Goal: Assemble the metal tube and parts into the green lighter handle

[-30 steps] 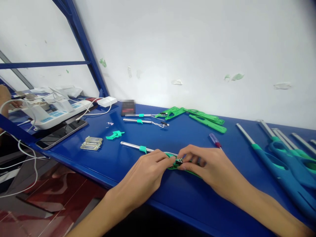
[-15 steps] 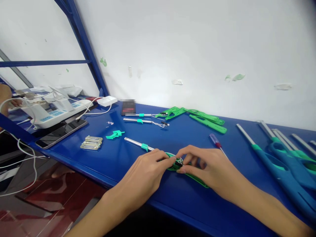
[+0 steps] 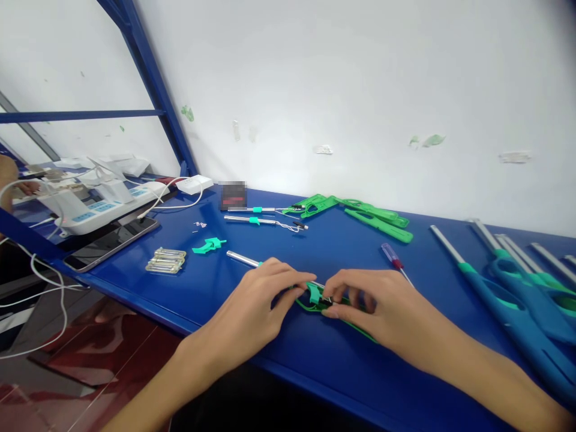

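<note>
A green handle shell (image 3: 310, 307) lies on the blue table, with a teal piece (image 3: 314, 293) and a small black part inside it. A silver tube (image 3: 243, 258) extends to its left, partly under my left hand (image 3: 270, 297). The left fingers and thumb pinch the shell's left end near the tube. My right hand (image 3: 360, 297) has its fingertips closed on the small black part with wires. More of the shell shows below the right hand.
A screwdriver (image 3: 392, 255) lies behind my right hand. Blue lighter-like tools (image 3: 508, 306) are at the right. Farther back lie green shells (image 3: 378, 225) and wired tubes (image 3: 249, 221). Left are a phone (image 3: 112, 243), power strip (image 3: 117, 207) and another person's hand (image 3: 27, 187).
My left hand has shifted left along the shell, uncovering the teal piece and covering more of the silver tube. My right hand stays nearly in place.
</note>
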Demonstrator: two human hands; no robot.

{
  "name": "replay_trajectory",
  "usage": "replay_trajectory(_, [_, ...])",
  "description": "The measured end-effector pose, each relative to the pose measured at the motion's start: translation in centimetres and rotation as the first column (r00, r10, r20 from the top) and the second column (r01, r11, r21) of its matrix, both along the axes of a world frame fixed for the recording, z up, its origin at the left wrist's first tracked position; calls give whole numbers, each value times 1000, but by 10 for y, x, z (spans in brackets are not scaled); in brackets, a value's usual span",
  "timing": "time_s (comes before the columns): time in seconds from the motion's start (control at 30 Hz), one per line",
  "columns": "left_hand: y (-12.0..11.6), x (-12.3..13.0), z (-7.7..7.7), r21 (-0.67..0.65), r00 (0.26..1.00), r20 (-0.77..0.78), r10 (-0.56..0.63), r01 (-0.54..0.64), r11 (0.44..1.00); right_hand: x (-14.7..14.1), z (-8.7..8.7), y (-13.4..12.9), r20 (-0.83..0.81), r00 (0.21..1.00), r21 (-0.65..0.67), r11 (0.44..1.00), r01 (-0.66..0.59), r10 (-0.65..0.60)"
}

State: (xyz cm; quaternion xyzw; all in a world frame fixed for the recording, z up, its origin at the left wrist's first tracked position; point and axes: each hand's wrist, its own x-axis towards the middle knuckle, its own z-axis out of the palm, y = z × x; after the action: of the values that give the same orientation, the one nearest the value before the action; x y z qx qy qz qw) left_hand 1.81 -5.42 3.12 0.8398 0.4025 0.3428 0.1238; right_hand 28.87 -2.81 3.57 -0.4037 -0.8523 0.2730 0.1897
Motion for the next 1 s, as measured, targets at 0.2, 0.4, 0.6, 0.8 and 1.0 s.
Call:
replay_trajectory(0.2, [5, -8, -4, 78, 998, -41, 44, -41, 996, 1, 1, -1, 1, 1000, 11, 1000, 8, -8])
replay_trajectory(0.4, [7, -6, -10, 97, 996, -75, 39, -32, 995, -1, 4, -3, -29, 1000, 9, 1000, 8, -8])
replay_trajectory(0.6, [5, -4, -9, 76, 999, -32, -17, 20, 997, 2, 5, -6, -69, 998, 6, 1000, 6, -5])
replay_trajectory(0.8, [5, -2, -8, 52, 997, -26, -68, 69, 996, 2, 5, -1, -69, 997, -24, 999, -31, 29])
replay_trajectory(1.0, [7, -3, -7, 51, 995, -49, -83, 85, 995, -1, 7, 1, -65, 998, -48, 999, -17, 14])
